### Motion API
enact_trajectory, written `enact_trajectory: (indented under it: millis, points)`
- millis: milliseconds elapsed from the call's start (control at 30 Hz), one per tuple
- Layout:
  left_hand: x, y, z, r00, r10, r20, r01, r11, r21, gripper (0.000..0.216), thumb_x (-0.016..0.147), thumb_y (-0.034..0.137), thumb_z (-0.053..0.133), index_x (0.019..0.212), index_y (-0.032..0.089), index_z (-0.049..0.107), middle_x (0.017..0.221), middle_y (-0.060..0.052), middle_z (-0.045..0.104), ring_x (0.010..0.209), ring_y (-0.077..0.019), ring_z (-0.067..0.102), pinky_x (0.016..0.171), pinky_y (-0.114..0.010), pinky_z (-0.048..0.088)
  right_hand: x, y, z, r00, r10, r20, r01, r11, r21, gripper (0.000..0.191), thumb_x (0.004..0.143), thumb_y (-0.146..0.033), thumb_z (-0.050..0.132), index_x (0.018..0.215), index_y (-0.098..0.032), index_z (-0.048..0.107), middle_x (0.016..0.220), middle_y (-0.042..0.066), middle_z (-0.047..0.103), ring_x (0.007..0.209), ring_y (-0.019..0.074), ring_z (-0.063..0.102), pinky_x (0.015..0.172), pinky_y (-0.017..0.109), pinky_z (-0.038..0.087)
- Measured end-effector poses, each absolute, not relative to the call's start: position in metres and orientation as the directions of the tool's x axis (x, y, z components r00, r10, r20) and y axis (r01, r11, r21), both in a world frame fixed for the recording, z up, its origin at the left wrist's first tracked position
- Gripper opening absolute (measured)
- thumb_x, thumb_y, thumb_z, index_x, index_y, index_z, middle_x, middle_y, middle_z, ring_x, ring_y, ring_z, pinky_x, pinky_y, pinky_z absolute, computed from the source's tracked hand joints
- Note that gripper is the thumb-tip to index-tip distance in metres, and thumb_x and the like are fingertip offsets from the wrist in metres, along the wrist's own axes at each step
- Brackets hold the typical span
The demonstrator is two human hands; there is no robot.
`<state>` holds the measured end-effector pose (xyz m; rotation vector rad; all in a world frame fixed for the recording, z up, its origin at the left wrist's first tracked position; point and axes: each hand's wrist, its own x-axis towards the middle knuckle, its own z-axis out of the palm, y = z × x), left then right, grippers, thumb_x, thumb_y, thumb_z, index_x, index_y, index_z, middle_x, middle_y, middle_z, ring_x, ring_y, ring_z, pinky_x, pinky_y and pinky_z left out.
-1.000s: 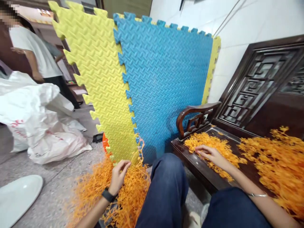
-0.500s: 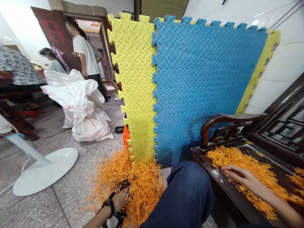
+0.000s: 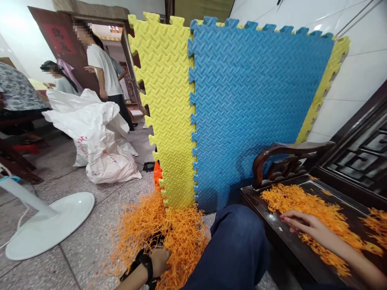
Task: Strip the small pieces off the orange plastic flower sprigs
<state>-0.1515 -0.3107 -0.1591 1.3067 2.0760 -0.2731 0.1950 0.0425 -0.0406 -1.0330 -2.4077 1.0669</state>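
- Orange strands [image 3: 136,217] are in two places: a loose heap on the floor at lower middle, and a flatter layer [image 3: 314,201] on the seat of a dark wooden bench [image 3: 272,219] at the right
- At the far left, a person in a patterned top [image 3: 21,88] is partly cut by the picture edge, and below is a white stand [image 3: 69,217] with a round base on the floor
- Next comes a crumpled white sack [image 3: 101,157], and behind it stands a person in a white shirt [image 3: 104,68]
- The left hand [image 3: 160,259], with a black band [image 3: 148,266] on its wrist, is at the floor heap, its fingers bent down; I cannot tell if they grip any strands
- Behind this heap, a yellow mat panel [image 3: 166,121] and a blue mat panel [image 3: 242,96] stand upright with toothed edges
- One knee in dark blue trousers [image 3: 242,241] is between the heap and the bench
- The right hand [image 3: 305,223] is above the front part of the seat, beside the layer, with its fingertips close together; whether something is pinched there, I cannot tell
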Motion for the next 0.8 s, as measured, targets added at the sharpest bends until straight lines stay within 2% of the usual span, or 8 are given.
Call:
enact_trajectory:
  millis: [133,233,300,367,433,533,667,800]
  points:
    - [-0.132,-0.297,-0.137,-0.254,0.714,-0.653,0.939,0.343,0.01,0.022,0.08,0.032,0.054,0.094,0.021,0.067,0.101,-0.012,0.069,0.098,-0.0337,0.064,0.08,-0.053,0.049,0.195,0.041,-0.041,-0.764,0.634,-0.114,0.459,0.411,-0.787,0.041,0.075,-0.057,0.052,0.087,-0.021,0.069,0.083,0.009,0.067,0.068,0.0212,0.064,0.066,0.031,0.052]
    - [-0.108,-0.276,-0.102,-0.098,0.748,-0.657,0.986,0.161,0.036,0.025,0.075,0.039,0.058,0.086,0.021,0.071,0.094,-0.013,0.071,0.092,-0.0376,0.066,0.074,-0.052,0.05,0.194,0.036,-0.036,-0.774,0.62,-0.124,0.464,0.424,-0.778,0.039,0.08,-0.053,0.05,0.088,-0.018,0.065,0.082,0.007,0.066,0.068,0.018,0.062,0.067,0.029,0.05]
    - [-0.09,-0.259,-0.066,0.032,0.789,-0.613,0.997,0.021,0.08,0.031,0.079,0.039,0.051,0.086,0.016,0.071,0.089,-0.016,0.071,0.089,-0.0361,0.066,0.073,-0.048,0.051,0.193,0.031,-0.03,-0.769,0.632,-0.102,0.453,0.425,-0.784,0.038,0.082,-0.051,0.049,0.087,-0.016,0.064,0.084,0.007,0.065,0.069,0.0165,0.061,0.067,0.027,0.049]
    - [-0.072,-0.239,-0.022,0.285,0.826,-0.486,0.958,-0.232,0.168,0.031,0.086,0.034,0.044,0.089,0.016,0.068,0.085,-0.013,0.071,0.082,-0.0291,0.067,0.071,-0.04,0.05,0.192,0.028,-0.024,-0.757,0.651,-0.055,0.43,0.433,-0.792,0.037,0.081,-0.05,0.051,0.085,-0.015,0.064,0.08,0.005,0.065,0.066,0.0152,0.061,0.066,0.026,0.048]
    - [-0.056,-0.216,0.023,0.562,0.788,-0.253,0.827,-0.525,0.203,0.029,0.09,0.035,0.04,0.092,0.018,0.063,0.085,-0.008,0.069,0.078,-0.0225,0.065,0.071,-0.035,0.047,0.192,0.027,-0.019,-0.7,0.713,0.029,0.413,0.438,-0.799,0.036,0.078,-0.05,0.055,0.08,-0.015,0.065,0.073,0.004,0.065,0.061,0.0145,0.06,0.062,0.026,0.047]
    - [-0.031,-0.173,0.075,0.774,0.631,-0.055,0.633,-0.771,0.062,0.036,0.095,0.031,0.026,0.09,0.02,0.06,0.083,-0.007,0.066,0.076,-0.0199,0.06,0.073,-0.034,0.042,0.195,0.029,-0.011,-0.459,0.852,0.25,0.39,0.447,-0.805,0.034,0.073,-0.05,0.059,0.071,-0.016,0.062,0.065,0.002,0.063,0.055,0.0144,0.056,0.058,0.027,0.046]
    - [0.012,-0.091,0.096,0.829,0.554,0.083,0.559,-0.827,-0.062,0.037,0.095,0.032,0.027,0.09,0.016,0.06,0.085,-0.011,0.065,0.082,-0.0221,0.06,0.078,-0.035,0.041,0.21,0.027,0.006,-0.091,0.903,0.421,0.411,0.419,-0.81,0.031,0.083,-0.046,0.046,0.086,-0.017,0.056,0.083,0.006,0.063,0.064,0.0147,0.058,0.065,0.029,0.049]
    - [0.052,-0.01,0.065,0.788,0.613,-0.054,0.61,-0.79,-0.069,0.034,0.092,0.034,0.036,0.097,0.012,0.061,0.088,-0.012,0.067,0.083,-0.0216,0.063,0.073,-0.03,0.043,0.241,0.0,0.036,0.215,0.832,0.512,0.312,0.438,-0.843,0.021,0.08,-0.038,0.051,0.085,-0.017,0.057,0.08,0.004,0.063,0.061,0.0132,0.058,0.063,0.028,0.05]
